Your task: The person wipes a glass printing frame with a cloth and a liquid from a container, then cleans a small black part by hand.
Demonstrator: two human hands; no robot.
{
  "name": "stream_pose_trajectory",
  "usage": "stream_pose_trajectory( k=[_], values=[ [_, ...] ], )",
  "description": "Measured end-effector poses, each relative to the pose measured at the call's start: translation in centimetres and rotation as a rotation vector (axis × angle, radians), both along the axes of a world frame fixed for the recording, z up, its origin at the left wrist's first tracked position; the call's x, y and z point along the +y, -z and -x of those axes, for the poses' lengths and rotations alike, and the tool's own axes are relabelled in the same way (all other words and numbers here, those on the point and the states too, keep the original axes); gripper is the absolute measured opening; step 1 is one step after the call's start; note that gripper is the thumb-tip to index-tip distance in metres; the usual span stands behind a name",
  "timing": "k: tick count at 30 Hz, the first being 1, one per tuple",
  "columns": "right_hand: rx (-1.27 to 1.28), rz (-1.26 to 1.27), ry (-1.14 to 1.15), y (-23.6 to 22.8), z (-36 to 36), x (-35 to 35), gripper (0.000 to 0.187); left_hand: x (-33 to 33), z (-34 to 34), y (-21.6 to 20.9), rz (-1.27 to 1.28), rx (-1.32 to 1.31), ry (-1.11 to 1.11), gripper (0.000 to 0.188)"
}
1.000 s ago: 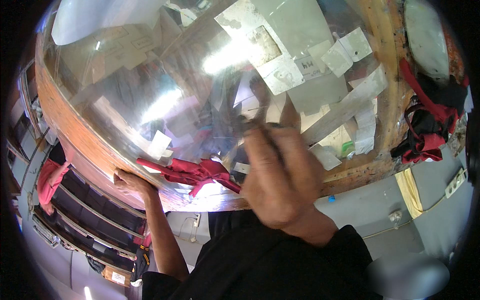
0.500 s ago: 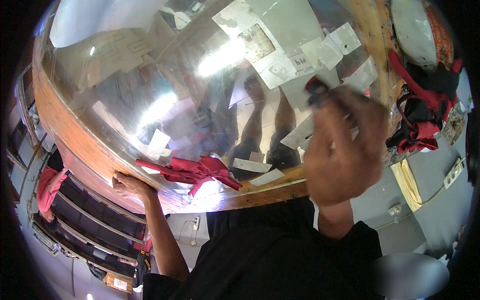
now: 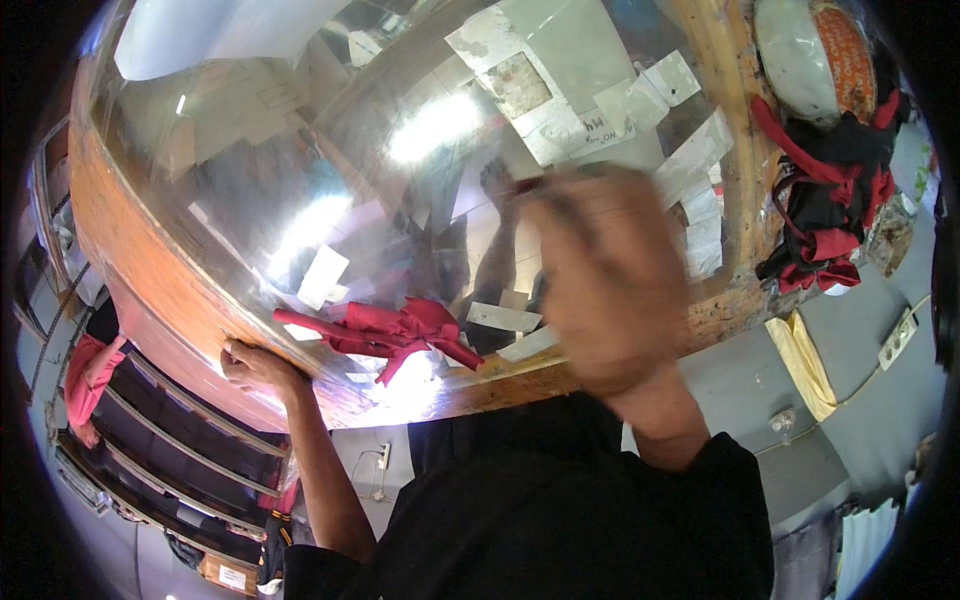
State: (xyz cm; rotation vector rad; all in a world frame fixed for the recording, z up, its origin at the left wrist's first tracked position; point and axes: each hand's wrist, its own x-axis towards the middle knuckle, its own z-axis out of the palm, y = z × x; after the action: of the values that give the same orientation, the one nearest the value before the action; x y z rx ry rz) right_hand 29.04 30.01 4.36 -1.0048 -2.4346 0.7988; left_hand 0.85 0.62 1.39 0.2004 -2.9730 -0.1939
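Note:
My right hand (image 3: 612, 285), smeared by motion, is raised over the glass tabletop (image 3: 400, 200). Its fingers are closed on a small dark red and black piece (image 3: 527, 186), mostly hidden; I cannot make out its kind. My left hand (image 3: 262, 372) is curled against the wooden table edge (image 3: 160, 255) at the left. Between the hands, a small heap of red fabric pieces (image 3: 400, 335) lies by the near edge of the glass. At the right, a tangled bundle of red and black fabric pieces (image 3: 835, 190) sits on the wooden rim.
Paper slips (image 3: 322, 275) and cards show through or on the glass. A white and orange package (image 3: 815, 60) stands far right. A white curved sheet (image 3: 200, 35) is far left. A power strip (image 3: 897, 340), yellow cloth (image 3: 800, 365) and a person in red (image 3: 90, 375) are beyond the table.
My right hand has swept left across the glass with the red and black piece, now mostly hidden. My left hand stays at the edge. The view has shifted slightly.

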Motion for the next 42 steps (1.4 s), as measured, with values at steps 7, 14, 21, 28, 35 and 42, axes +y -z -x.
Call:
stream_pose_trajectory(
  k=[7,14,21,28,35,42],
  values=[
    [-0.156,0.090,-0.138,-1.7,-1.7,3.8,0.030,-0.6,0.0,0.4,0.059,0.031,0.003,0.061],
    [0.023,0.097,-0.270,-0.5,0.6,3.8,0.024,0.7,-0.3,-0.1,0.045,-0.016,-0.013,0.066],
    [-0.063,0.059,-0.363,-1.1,-1.6,5.8,0.020,0.1,-0.4,-0.1,0.036,0.007,-0.010,0.067],
    [0.000,0.079,-0.399,-0.9,-0.4,5.1,0.021,0.3,-0.2,0.3,0.063,0.003,-0.028,0.065],
    [0.051,0.065,-0.296,-0.6,1.0,4.5,0.021,-0.4,-0.2,0.3,0.058,0.006,0.003,0.065],
    [0.056,0.131,-0.228,-0.6,-1.1,2.1,0.022,-0.7,0.6,0.5,0.052,0.024,0.017,0.070]
  ],
)
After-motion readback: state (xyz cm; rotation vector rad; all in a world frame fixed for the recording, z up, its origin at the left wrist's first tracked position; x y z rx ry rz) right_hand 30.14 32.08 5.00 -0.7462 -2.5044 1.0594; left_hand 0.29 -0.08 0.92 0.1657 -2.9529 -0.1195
